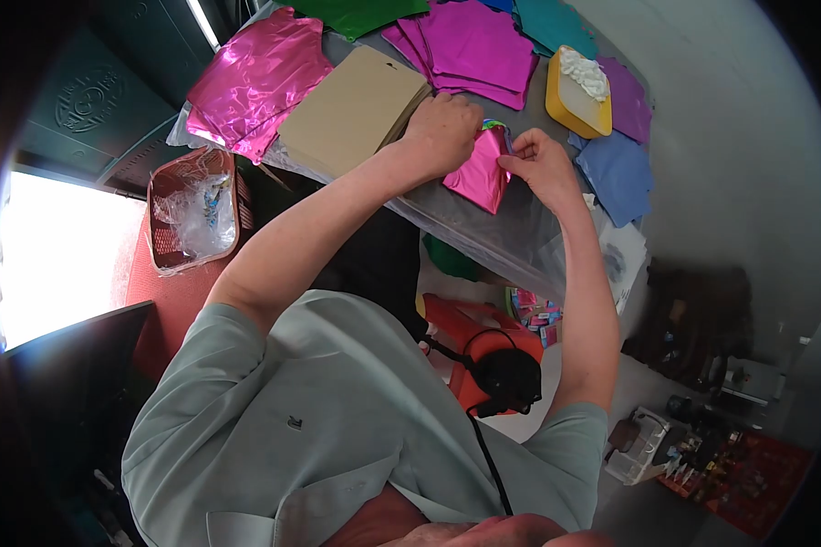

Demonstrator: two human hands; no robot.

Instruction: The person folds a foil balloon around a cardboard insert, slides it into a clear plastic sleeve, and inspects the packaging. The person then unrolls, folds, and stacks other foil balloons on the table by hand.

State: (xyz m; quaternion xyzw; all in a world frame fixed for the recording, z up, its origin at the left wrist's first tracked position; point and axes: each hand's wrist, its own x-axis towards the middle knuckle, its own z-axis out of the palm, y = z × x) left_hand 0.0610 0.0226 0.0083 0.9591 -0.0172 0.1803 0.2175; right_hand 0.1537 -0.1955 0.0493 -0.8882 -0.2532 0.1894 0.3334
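Note:
A shiny pink foil bag (479, 175) lies near the front edge of the table, a multicoloured strip showing at its top. My left hand (443, 133) is closed at the bag's upper left side, fingers curled and fingertips partly hidden. At the bag's right edge, my right hand (540, 166) pinches with thumb and forefinger. Just left of my left hand sits a beige cardboard block (351, 109). Beyond my hands lie stacked magenta foil sheets (479, 50). A yellow tub (570, 109) with white material inside stands past my right hand.
Larger pink foil bags (260, 77) lie at the table's left, with green sheets (360, 11) at the back. Blue sheets (616, 173) lie to the right. A brown basket (160, 223) holding clear plastic stands off the left end. A red stool (483, 337) is below the table.

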